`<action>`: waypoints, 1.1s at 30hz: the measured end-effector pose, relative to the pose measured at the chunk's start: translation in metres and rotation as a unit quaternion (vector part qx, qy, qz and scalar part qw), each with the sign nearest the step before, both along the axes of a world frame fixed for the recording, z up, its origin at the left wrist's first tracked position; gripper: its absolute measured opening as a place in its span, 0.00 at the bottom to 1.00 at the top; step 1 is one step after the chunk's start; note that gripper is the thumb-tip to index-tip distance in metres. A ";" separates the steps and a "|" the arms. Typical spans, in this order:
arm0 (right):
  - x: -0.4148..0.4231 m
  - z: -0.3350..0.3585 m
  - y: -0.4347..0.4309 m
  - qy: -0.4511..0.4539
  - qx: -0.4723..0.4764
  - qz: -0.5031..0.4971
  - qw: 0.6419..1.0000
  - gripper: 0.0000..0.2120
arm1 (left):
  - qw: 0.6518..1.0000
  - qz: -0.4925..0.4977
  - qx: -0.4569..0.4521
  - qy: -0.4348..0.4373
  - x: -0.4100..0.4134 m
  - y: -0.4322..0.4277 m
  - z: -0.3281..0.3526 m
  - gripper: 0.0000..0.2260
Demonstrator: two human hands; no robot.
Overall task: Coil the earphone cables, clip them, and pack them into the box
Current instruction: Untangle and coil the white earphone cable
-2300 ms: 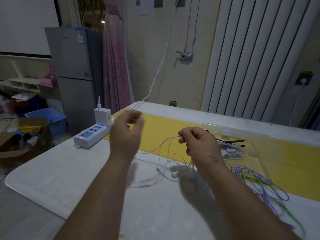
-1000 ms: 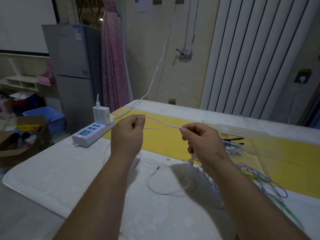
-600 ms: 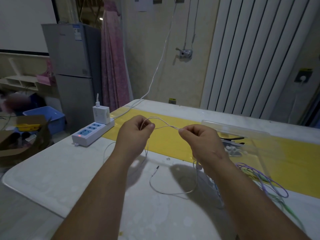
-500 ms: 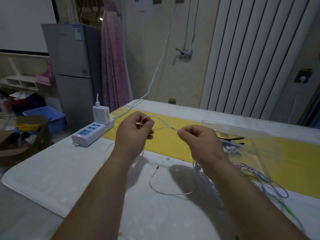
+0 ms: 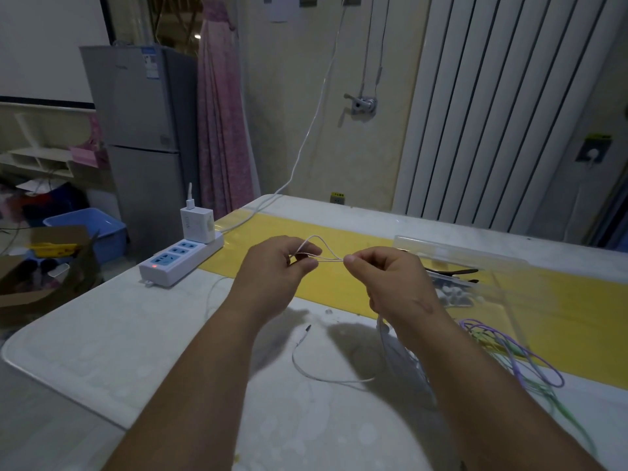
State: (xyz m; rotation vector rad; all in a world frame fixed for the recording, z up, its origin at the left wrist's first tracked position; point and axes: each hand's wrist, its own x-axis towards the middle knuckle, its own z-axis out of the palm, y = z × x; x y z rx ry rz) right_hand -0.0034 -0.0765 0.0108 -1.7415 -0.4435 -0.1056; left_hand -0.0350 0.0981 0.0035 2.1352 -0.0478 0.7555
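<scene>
Coiling is barely starting: we are pinching the thin white earphone cable [image 5: 319, 254] between left hand [image 5: 278, 270] and right hand [image 5: 390, 283] at frame centre; clipping, boxing remain.

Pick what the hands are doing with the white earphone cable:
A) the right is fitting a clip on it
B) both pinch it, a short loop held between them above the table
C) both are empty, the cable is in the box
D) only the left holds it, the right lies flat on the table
B: the left hand and right hand each pinch the white cable, and its plug trails on the table.
</scene>
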 end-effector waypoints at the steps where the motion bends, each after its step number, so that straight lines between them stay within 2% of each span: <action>1: 0.000 -0.001 0.000 0.001 -0.004 0.001 1.000 0.07 | 0.999 0.018 0.031 -0.009 0.001 0.000 -0.001 0.06; 5: -0.003 0.000 0.000 0.016 0.001 0.002 1.000 0.07 | 0.990 0.087 0.087 -0.071 0.005 0.003 -0.002 0.09; 10: -0.006 0.005 0.001 0.042 0.019 0.004 0.999 0.07 | 0.969 0.179 0.111 -0.127 0.005 0.005 -0.003 0.12; 16: -0.005 0.005 0.002 0.052 0.002 -0.006 0.999 0.08 | 0.939 0.263 0.185 -0.123 0.004 0.004 0.000 0.13; 18: -0.003 0.004 0.001 0.047 -0.013 -0.012 0.999 0.08 | 0.951 0.229 0.172 -0.117 0.003 0.005 -0.001 0.09; 20: -0.002 0.003 0.001 0.044 -0.025 -0.014 0.999 0.09 | 0.979 0.165 0.086 -0.088 0.004 0.006 -0.002 0.04; 22: -0.002 0.002 -0.001 0.050 -0.017 -0.014 0.998 0.09 | 0.990 0.126 -0.002 -0.057 0.005 0.007 -0.004 0.05; 24: -0.002 0.002 -0.002 0.065 0.000 -0.014 0.998 0.10 | 0.992 0.110 -0.048 -0.044 0.005 0.006 -0.004 0.05; 28: -0.001 0.002 -0.003 0.088 0.041 -0.002 0.995 0.09 | 0.992 0.120 -0.040 0.003 0.000 0.006 0.001 0.06; 30: 0.000 0.002 -0.004 0.085 0.042 0.001 0.995 0.09 | 0.992 0.125 -0.001 0.025 -0.002 0.005 0.002 0.14; 32: 0.000 0.001 -0.004 0.080 0.032 -0.001 0.996 0.09 | 0.991 0.120 0.051 -0.002 -0.005 0.003 0.004 0.19; 33: 0.000 0.001 -0.003 0.076 0.026 -0.002 0.997 0.09 | 0.992 0.107 0.068 -0.028 -0.005 0.002 0.005 0.18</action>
